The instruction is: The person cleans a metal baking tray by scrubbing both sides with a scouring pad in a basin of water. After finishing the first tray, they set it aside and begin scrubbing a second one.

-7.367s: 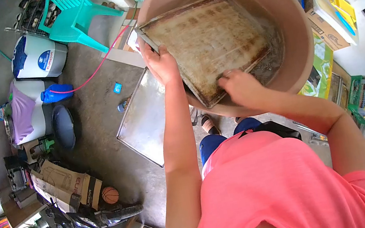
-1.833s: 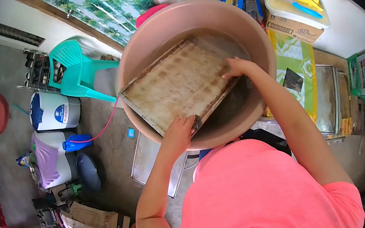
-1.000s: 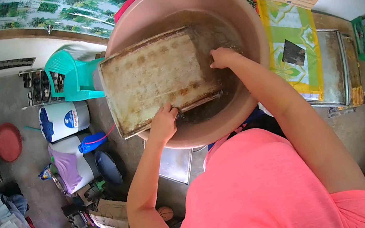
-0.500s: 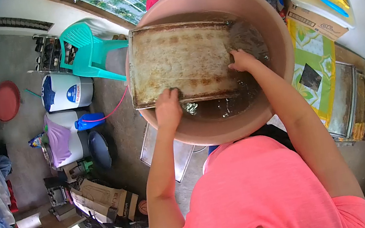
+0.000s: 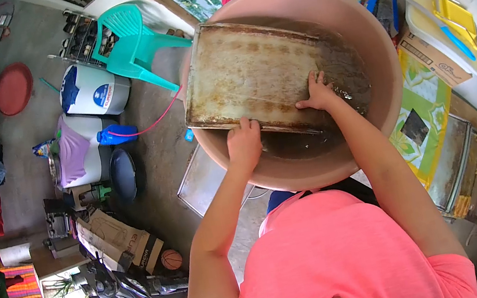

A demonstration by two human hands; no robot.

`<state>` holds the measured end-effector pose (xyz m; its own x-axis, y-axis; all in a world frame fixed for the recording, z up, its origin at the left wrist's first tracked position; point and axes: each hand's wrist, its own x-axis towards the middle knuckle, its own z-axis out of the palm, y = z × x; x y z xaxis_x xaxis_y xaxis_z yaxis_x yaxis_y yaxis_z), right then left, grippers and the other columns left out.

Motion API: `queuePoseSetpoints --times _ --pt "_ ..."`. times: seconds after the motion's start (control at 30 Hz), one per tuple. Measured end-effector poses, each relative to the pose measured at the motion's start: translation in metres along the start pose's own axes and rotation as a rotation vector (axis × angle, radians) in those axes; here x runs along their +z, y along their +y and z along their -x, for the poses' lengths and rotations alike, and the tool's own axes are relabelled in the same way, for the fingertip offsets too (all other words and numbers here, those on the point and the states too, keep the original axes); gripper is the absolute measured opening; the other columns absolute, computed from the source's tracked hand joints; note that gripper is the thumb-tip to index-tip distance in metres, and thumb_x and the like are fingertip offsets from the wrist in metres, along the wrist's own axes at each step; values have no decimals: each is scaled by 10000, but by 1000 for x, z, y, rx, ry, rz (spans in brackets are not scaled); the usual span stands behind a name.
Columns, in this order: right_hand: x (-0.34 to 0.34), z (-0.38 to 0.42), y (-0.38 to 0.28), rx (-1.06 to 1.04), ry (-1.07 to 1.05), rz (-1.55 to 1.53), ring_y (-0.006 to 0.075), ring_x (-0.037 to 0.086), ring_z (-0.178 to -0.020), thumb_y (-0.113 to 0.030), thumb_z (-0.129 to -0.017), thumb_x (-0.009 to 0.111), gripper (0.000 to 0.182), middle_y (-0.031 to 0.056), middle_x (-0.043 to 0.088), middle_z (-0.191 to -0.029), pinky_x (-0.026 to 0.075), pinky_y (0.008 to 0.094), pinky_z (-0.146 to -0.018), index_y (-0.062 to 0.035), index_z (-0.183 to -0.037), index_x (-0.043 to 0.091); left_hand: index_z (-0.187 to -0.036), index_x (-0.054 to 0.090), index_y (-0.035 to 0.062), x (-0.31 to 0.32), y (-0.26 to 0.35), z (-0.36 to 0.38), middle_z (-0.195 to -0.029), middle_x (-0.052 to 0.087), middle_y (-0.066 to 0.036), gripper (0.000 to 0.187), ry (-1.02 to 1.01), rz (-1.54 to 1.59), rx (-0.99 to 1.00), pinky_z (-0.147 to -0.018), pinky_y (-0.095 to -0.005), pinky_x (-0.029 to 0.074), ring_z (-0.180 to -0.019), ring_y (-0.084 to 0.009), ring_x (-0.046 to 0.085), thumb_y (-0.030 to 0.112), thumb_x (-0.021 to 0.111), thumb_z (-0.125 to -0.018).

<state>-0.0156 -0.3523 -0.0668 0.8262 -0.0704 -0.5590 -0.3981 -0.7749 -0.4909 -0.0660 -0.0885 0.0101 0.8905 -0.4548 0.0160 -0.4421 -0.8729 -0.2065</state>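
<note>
A large rectangular metal tray (image 5: 257,72), stained and rusty along its rim, lies tilted across a big pinkish-brown basin (image 5: 313,175). Its right end dips into murky water (image 5: 341,60), while its left end rests over the basin's rim. My left hand (image 5: 244,143) is closed over the tray's near edge, fingers curled onto it. On the tray's right part, my right hand (image 5: 319,94) presses with fingers and thumb spread; its wrist is above the water. I see no sponge or brush in either hand, though the undersides of my fingers are hidden.
Behind the basin to the left stands a green plastic chair (image 5: 131,46). A flat metal panel (image 5: 203,181) lies on the floor below the basin's left side. To the right are a cardboard box (image 5: 432,60), a green patterned cloth (image 5: 421,117) and another metal tray (image 5: 452,159).
The tray has turned clockwise, its right end lower. My right hand has gone from the tray's right edge onto its surface, fingers spreading. The whole view has shifted.
</note>
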Motion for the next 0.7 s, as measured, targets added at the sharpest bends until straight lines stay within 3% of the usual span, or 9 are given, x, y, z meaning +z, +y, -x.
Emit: queuePoseSetpoints --times 0.07,0.1,0.13,0.2,0.3,0.43,0.57,0.67,0.7 --pt "4 1 -4 0 14 -13 565 149 -1343 -538 -660 790 1281 279 -74 -1524 313 559 -1065 -75 -1489 -70 -908 574 94 -3 -18 -5 -967 549 -118 226 -65 -71 -119 -616 -370 535 -716 -265 648 160 661 -711" --pt "6 3 -6 2 19 -20 563 139 -1346 -541 -673 779 1270 277 -79 -1524 310 559 -1067 -80 -1489 -78 -926 579 85 -8 -38 -6 -982 550 -124 205 27 -14 -148 -611 -391 544 -723 -281 654 166 644 -750" --pt "10 3 -9 9 11 -17 562 132 -1348 -545 -686 765 1258 277 -87 -1523 309 557 -1068 -77 -1487 -85 -906 584 77 -19 -52 -12 -1014 560 -147 134 -34 27 -327 -651 -438 547 -766 -325 657 139 596 -788" --pt "14 0 -16 18 -3 -13 560 119 -1351 -554 -713 737 1236 277 -102 -1521 307 554 -1070 -69 -1483 -99 -909 590 60 -16 -73 -16 -989 549 -151 168 83 93 -407 -651 -418 559 -779 -310 662 145 628 -770" --pt "14 -2 -15 5 -22 -26 555 102 -1357 -554 -736 713 1218 282 -123 -1515 300 555 -1073 -49 -1476 -114 -875 596 57 -1 -56 -24 -976 551 -159 146 193 91 -367 -648 -426 555 -778 -305 662 140 631 -760" --pt "15 -3 -11 -21 -15 27 584 88 -1341 -592 -724 704 1246 304 -132 -1503 287 559 -1075 -33 -1469 -122 -867 582 44 -1 -43 -36 -947 557 -162 122 194 43 -222 -645 -437 549 -709 -345 650 150 566 -809" --pt "22 -11 -6 -39 -4 22 611 59 -1326 -632 -711 691 1264 321 -128 -1497 233 589 -1084 -35 -1469 -125 -909 576 47 -8 -95 -47 -946 564 -137 132 270 -51 -430 -570 -439 546 -691 -339 656 136 524 -827" --pt "21 -9 -6 -43 -14 -19 611 37 -1328 -632 -709 693 1265 322 -124 -1497 213 610 -1081 -39 -1470 -125 -933 585 33 7 -79 -52 -987 583 -141 166 105 -167 -440 -579 -398 554 -694 -305 666 138 530 -817" --pt "22 -10 -6 -46 -13 -30 609 32 -1330 -629 -710 695 1263 321 -123 -1498 211 616 -1078 -41 -1470 -125 -966 594 18 18 -65 -51 -1018 602 -157 211 106 -162 -319 -585 -359 558 -712 -267 672 143 542 -805"
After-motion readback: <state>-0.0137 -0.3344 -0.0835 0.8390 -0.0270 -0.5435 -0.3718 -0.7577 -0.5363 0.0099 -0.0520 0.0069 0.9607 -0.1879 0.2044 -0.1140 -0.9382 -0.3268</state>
